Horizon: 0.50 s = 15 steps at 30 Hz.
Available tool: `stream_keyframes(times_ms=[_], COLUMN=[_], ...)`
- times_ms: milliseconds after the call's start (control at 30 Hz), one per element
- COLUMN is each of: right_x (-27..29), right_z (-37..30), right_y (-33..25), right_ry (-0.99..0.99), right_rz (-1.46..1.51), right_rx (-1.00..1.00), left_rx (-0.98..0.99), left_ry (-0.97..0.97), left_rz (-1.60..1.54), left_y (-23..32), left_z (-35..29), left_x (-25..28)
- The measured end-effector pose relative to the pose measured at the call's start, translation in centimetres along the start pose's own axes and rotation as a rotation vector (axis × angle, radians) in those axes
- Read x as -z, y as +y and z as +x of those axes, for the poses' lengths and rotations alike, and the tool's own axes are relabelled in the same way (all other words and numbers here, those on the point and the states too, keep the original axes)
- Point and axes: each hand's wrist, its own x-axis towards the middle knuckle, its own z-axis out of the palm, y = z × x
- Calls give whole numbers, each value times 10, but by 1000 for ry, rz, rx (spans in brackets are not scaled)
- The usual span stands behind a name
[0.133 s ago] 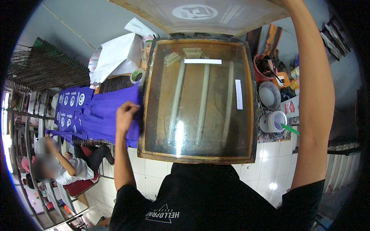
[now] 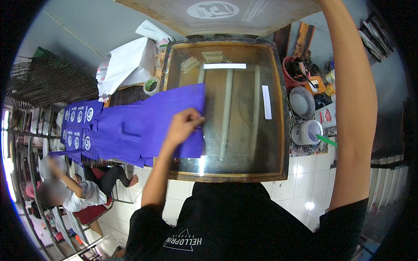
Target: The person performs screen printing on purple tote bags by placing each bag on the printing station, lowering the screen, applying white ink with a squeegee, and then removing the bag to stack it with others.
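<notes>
One flat, purple, cloth-like sheet point(image 2: 161, 106) is pinched at its leading edge between the thumb and bent fingertips of the left hand point(image 2: 182, 127). By that grip the sheet is held across the left part of a wood-framed, transparent glass panel point(image 2: 244, 143), while its trailing part is spread leftward behind the fingers toward purple pieces printed with white emblems point(image 2: 79, 124). Whether the trailing end is separate from the purple material beneath cannot be told.

To the right of the fingers, bare glass is left uncovered. Beyond them, a short white strip point(image 2: 224, 66) is fixed crosswise on the panel; farther to their right, a second, upright white strip point(image 2: 267, 102) is placed. Above the fingers, a pale framed mesh screen point(image 2: 265, 19) is seen raised at the far side. The right arm point(image 2: 350, 113) is stretched up to it, but the right hand is cut off, so its finger state cannot be told.

The step in hand is judged to be loading the sheet under the screen. Further rightward travel, then flattening and squaring against the strips, seems called for, with the screen kept raised until the fingers are withdrawn.
</notes>
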Motion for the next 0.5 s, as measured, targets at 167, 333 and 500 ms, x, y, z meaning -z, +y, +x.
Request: stream_keyframes(times_ms=[167,333,500], right_x=[-4,-6,0], right_z=[8,13,5], right_y=[15,24,18], right_ry=[28,37,30], right_rz=[-99,-145,-80], right_rx=[82,57,87], left_rx=[-158,-341,-375], left_ry=[-111,-25,0], left_rz=[108,384,741], left_y=[57,72,45], left_z=[32,53,85], left_x=[-111,-111,-130])
